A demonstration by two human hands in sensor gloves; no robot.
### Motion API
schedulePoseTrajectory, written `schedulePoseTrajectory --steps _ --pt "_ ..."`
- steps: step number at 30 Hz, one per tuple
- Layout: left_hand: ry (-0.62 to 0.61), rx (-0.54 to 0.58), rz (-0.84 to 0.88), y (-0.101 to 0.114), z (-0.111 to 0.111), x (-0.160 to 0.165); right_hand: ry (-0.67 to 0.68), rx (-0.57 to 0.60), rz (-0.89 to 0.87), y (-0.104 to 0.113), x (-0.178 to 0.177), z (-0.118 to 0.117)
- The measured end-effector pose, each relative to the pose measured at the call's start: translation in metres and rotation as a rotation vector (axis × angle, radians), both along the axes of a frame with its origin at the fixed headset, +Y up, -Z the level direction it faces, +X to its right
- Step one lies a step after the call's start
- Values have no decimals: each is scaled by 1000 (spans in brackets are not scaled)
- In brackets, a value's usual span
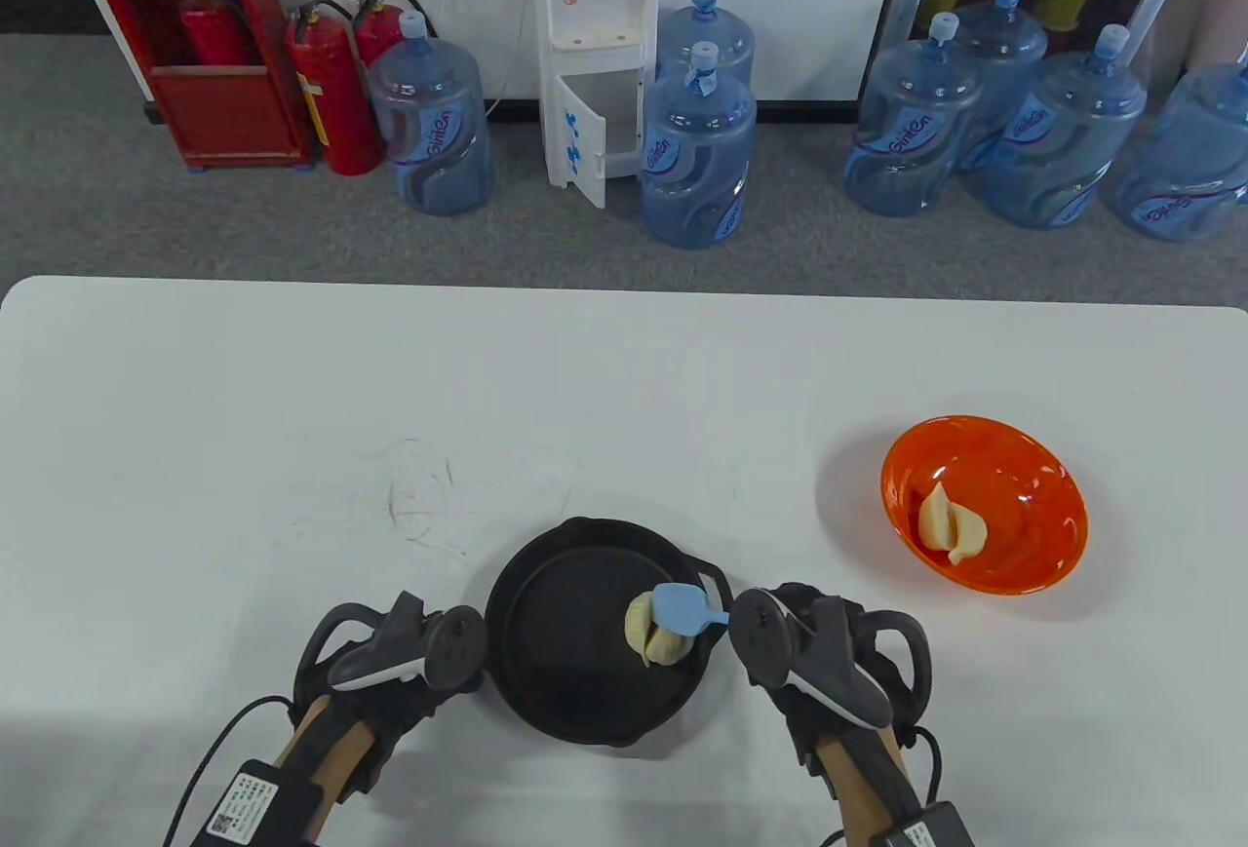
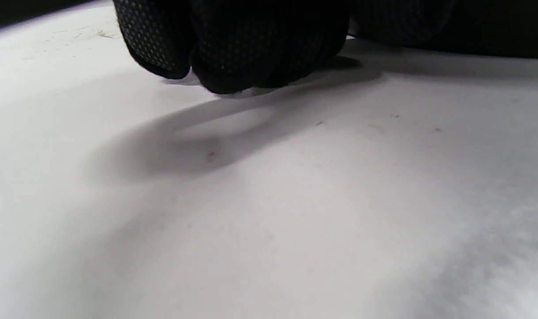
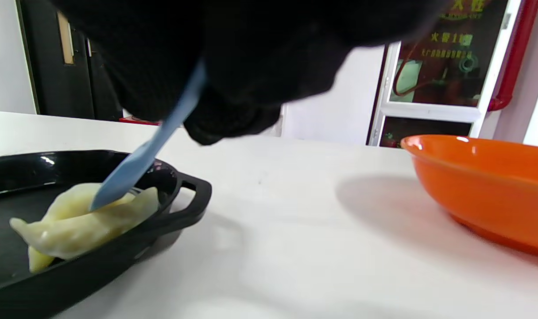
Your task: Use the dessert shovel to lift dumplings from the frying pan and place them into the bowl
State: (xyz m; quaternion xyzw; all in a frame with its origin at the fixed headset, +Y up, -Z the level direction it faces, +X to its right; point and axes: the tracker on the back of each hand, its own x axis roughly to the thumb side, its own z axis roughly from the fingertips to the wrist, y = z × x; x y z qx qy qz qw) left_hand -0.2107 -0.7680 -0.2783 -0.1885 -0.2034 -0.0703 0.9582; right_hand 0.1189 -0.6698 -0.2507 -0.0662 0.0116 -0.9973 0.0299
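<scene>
The right hand (image 1: 829,662), in its black sensor glove, gripped the thin handle of the small light-blue plastic dessert shovel (image 1: 682,608), with the fingers curled round the handle near its end. The shovel slanted down and to the left, and its flat blade lay on the pale, folded dumplings (image 1: 651,637) in the round black cast-iron frying pan (image 1: 575,681) — I judge that the low angle was chosen so the blade could go under a dumpling and not push it away. In the right wrist view the blade tip touched the top of the dumplings, which lay against the pan wall beside the small loop handle; the wall probably helped to stop them from sliding.

The left hand (image 1: 380,662) rested on the white counter (image 1: 292,418) just beside the left rim of the pan. In the left wrist view its fingers (image 2: 233,53) were curled down to the counter, but whether they held a part of the pan I cannot tell. Its place suggests that it steadied the pan against the push of the shovel.

The shallow orange plastic bowl (image 1: 1033,457) stood well apart to the right on the counter, already with a pair of dumplings (image 1: 951,525) inside — on the shovel hand's side, so the carry would be a simple one. About two dumplings remained in the pan, so the task seemed roughly half done.
</scene>
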Motion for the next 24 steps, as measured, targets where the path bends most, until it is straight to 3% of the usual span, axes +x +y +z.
schedulePoseTrajectory --steps 14,24 --pt "-2 1 -4 0 0 0 69 -28 -35 -16 -20 -2" --pt "-1 2 -4 0 0 0 104 -196 -120 -31 -34 -17"
